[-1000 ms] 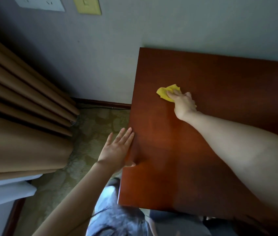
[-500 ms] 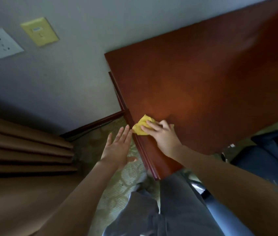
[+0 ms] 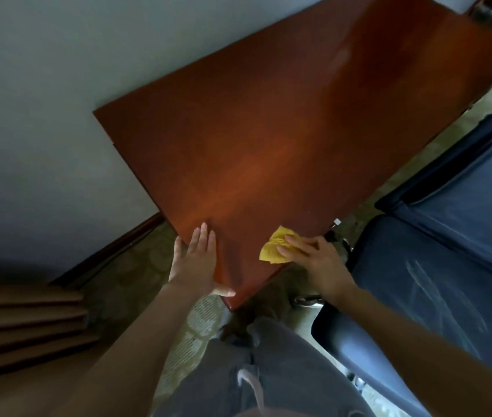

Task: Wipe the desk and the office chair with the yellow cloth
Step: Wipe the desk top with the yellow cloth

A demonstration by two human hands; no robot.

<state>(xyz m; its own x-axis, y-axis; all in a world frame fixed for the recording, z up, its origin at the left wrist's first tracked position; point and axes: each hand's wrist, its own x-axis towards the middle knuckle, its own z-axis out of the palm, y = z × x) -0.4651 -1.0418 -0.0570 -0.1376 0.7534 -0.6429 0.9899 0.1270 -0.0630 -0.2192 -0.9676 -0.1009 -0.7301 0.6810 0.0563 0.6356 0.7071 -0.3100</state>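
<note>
Pressing yellow cloth [image 3: 273,248] onto desk [image 3: 268,130] under right hand [image 3: 317,263], fingers laid flat over it, cloth poking out ahead of fingertips, close to front edge.
Bracing with left hand [image 3: 196,260]: fingers straight, together, flat at side edge, just left of cloth.
Bulk of desk top ahead and up-right of right hand, long axis along wall.
Office chair [image 3: 437,281] just right of right wrist, nearer that hand.
</note>
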